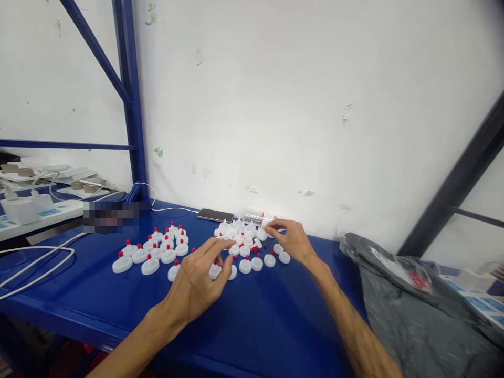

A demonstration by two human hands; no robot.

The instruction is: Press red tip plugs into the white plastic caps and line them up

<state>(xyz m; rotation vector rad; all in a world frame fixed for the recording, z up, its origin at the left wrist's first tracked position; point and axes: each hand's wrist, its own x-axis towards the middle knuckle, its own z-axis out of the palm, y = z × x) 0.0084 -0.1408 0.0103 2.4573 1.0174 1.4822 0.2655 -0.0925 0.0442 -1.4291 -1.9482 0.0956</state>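
My left hand (200, 273) hovers over several white lids, its thumb and fingers apart and nothing seen between them; it hides some of the lids below. At the right edge of a heap of white plastic lids (236, 231), my right hand (292, 240) pinches one white lid (262, 234) between thumb and fingertips. In front of the heap stands a row of white lids with red-tipped spouts (245, 265). More red-tipped lids (168, 255) stand grouped to the left. Small red caps (254, 249) lie loose beside the heap.
Behind the heap, a phone (214, 215) with a white cable and a clear tube-shaped package (254, 217) lie near the wall. A grey plastic bag (409, 315) covers the right side of the blue table (260, 325). White cables (47, 265) loop across the left.
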